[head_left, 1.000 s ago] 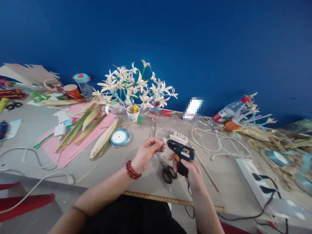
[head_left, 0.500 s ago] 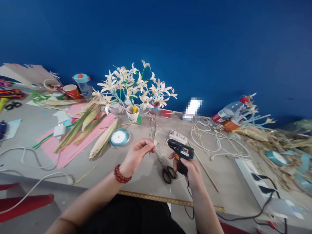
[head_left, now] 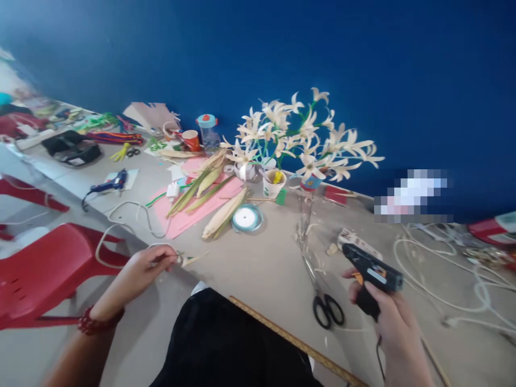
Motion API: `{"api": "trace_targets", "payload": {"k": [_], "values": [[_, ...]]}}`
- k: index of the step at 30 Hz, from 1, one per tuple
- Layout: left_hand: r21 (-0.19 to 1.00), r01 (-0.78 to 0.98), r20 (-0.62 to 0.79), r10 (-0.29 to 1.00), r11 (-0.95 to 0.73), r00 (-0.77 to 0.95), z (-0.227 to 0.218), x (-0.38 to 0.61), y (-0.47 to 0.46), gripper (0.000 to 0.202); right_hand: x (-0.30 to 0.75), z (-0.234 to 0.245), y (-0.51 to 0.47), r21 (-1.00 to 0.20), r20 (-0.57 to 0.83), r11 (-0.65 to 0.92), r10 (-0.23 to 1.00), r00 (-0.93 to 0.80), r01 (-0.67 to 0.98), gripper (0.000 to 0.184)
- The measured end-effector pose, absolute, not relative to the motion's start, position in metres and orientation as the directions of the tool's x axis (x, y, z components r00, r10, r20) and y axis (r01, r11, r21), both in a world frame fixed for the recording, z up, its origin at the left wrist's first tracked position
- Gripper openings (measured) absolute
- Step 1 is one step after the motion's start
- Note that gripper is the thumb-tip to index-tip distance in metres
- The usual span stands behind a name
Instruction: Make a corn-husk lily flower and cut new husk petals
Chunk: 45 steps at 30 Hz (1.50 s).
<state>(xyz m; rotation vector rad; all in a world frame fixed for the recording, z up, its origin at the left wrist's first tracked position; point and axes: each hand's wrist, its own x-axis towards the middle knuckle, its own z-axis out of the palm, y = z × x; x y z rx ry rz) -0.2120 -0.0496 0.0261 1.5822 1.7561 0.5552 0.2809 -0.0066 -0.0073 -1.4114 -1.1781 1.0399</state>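
My left hand [head_left: 149, 269], with a red bracelet at its wrist, is over the table's front edge at the left. Its thumb and fingers are pinched together; a small greenish bit shows at the tips, too blurred to name. Just beyond the fingertips a thin pale husk strip [head_left: 198, 258] is on the table; whether they touch it is unclear. My right hand [head_left: 389, 314] grips a black hot glue gun [head_left: 377, 270], nozzle pointing left, finger by the orange trigger. Black-handled scissors [head_left: 328, 310] lie left of it, blades towards some thin wires [head_left: 304, 220]. A small pale piece [head_left: 331, 249] lies near the nozzle.
Cups with pale husk flowers [head_left: 282, 134] stand along the blue wall. Green-and-white corn husks [head_left: 226, 215] and a ribbon spool [head_left: 246, 218] lie mid-table. Behind the gun are a small box [head_left: 358, 243] and white cables [head_left: 435, 271]. A red chair [head_left: 52, 269] stands left; another glue gun [head_left: 108, 183] lies beyond.
The view has turned left. My left hand has moved left from in front of the glue gun to the table's edge, away from the wires. My right hand still holds the gun.
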Motion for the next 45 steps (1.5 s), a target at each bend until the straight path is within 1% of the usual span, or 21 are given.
{"api": "trace_targets", "payload": {"k": [4, 6, 8, 10, 13, 15, 17, 19, 21, 23, 25, 27, 28, 30, 31, 32, 34, 36, 40, 43, 45], "values": [[0.604, 0.762, -0.204, 0.969, 0.234, -0.137, 0.02, -0.235, -0.073, 0.025, 0.275, 0.0, -0.002, -0.986, 0.01, -0.017, 0.987, 0.159, 0.165, 0.016], [0.605, 0.769, -0.15, 0.978, 0.207, -0.146, 0.021, -0.237, -0.074, 0.023, 0.274, 0.001, -0.001, -0.985, 0.025, -0.003, 0.987, 0.157, 0.175, 0.014], [0.659, 0.738, -0.062, 0.988, 0.148, -0.142, 0.024, -0.229, -0.065, 0.021, 0.274, 0.001, -0.001, -0.983, 0.023, -0.008, 0.986, 0.163, 0.185, 0.015], [0.765, 0.639, -0.003, 0.993, 0.079, -0.12, 0.027, -0.208, -0.05, 0.02, 0.273, 0.001, -0.003, -0.982, 0.01, -0.021, 0.987, 0.163, 0.186, 0.017], [0.932, 0.361, -0.042, 0.999, 0.045, -0.018, 0.024, -0.151, -0.019, 0.02, 0.27, 0.0, -0.009, -0.984, -0.01, -0.037, 0.987, 0.158, 0.173, 0.021], [0.987, 0.138, -0.105, 0.984, 0.085, 0.145, 0.018, -0.105, -0.004, 0.02, 0.268, 0.0, -0.014, -0.982, -0.033, -0.056, 0.991, 0.129, 0.179, 0.025], [0.975, -0.066, -0.173, 0.915, 0.211, 0.365, 0.009, -0.065, 0.002, 0.022, 0.269, 0.001, -0.021, -0.978, -0.043, -0.062, 0.994, 0.101, 0.197, 0.028], [0.898, -0.206, -0.256, 0.841, 0.39, 0.476, -0.002, -0.038, -0.003, 0.022, 0.27, 0.002, -0.027, -0.977, -0.026, -0.045, 0.995, 0.092, 0.209, 0.028], [0.844, -0.229, -0.321, 0.799, 0.485, 0.508, -0.013, -0.027, -0.013, 0.023, 0.273, 0.002, -0.031, -0.977, -0.011, -0.035, 0.993, 0.116, 0.209, 0.028], [0.85, -0.191, -0.352, 0.798, 0.491, 0.489, -0.02, -0.03, -0.024, 0.024, 0.276, 0.002, -0.032, -0.979, -0.01, -0.038, 0.99, 0.138, 0.201, 0.027], [0.868, -0.14, -0.377, 0.816, 0.476, 0.439, -0.021, -0.045, -0.033, 0.024, 0.277, 0.001, -0.029, -0.982, -0.005, -0.034, 0.988, 0.155, 0.185, 0.026], [0.893, -0.075, -0.399, 0.859, 0.443, 0.319, -0.015, -0.075, -0.039, 0.025, 0.276, 0.001, -0.024, -0.984, -0.004, -0.03, 0.989, 0.149, 0.174, 0.025], [0.919, -0.006, -0.386, 0.899, 0.395, 0.207, -0.011, -0.095, -0.042, 0.025, 0.276, 0.001, -0.022, -0.985, -0.006, -0.031, 0.989, 0.145, 0.172, 0.025], [0.936, 0.158, -0.296, 0.947, 0.313, -0.123, 0.001, -0.141, -0.052, 0.025, 0.273, 0.001, -0.017, -0.984, -0.013, -0.034, 0.992, 0.124, 0.176, 0.024], [0.927, 0.215, -0.225, 0.914, 0.307, -0.337, 0.008, -0.163, -0.058, 0.025, 0.273, 0.001, -0.015, -0.984, -0.013, -0.033, 0.993, 0.115, 0.177, 0.024], [0.907, 0.274, -0.16, 0.863, 0.321, -0.48, 0.015, -0.183, -0.066, 0.026, 0.272, 0.002, -0.014, -0.984, -0.013, -0.032, 0.994, 0.109, 0.175, 0.023], [0.845, 0.37, -0.119, 0.809, 0.387, -0.576, 0.026, -0.209, -0.08, 0.024, 0.269, 0.002, -0.01, -0.986, -0.015, -0.033, 0.994, 0.112, 0.161, 0.022], [0.852, 0.382, -0.122, 0.846, 0.357, -0.52, 0.034, -0.21, -0.087, 0.021, 0.266, 0.002, -0.007, -0.989, -0.011, -0.03, 0.991, 0.136, 0.142, 0.02], [0.941, 0.27, -0.12, 0.949, 0.202, -0.293, 0.028, -0.157, -0.061, 0.019, 0.257, 0.003, -0.007, -0.99, 0.01, -0.005, 0.994, 0.112, 0.141, 0.02], [0.993, 0.004, -0.119, 0.986, 0.121, -0.117, 0.015, -0.101, -0.023, 0.018, 0.252, 0.002, -0.017, -0.992, -0.006, -0.015, 0.998, 0.069, 0.126, 0.024], [0.982, -0.139, -0.126, 0.991, 0.13, 0.032, 0.011, -0.068, -0.001, 0.018, 0.249, 0.002, -0.026, -0.995, -0.029, -0.033, 0.999, 0.045, 0.096, 0.028]]}}
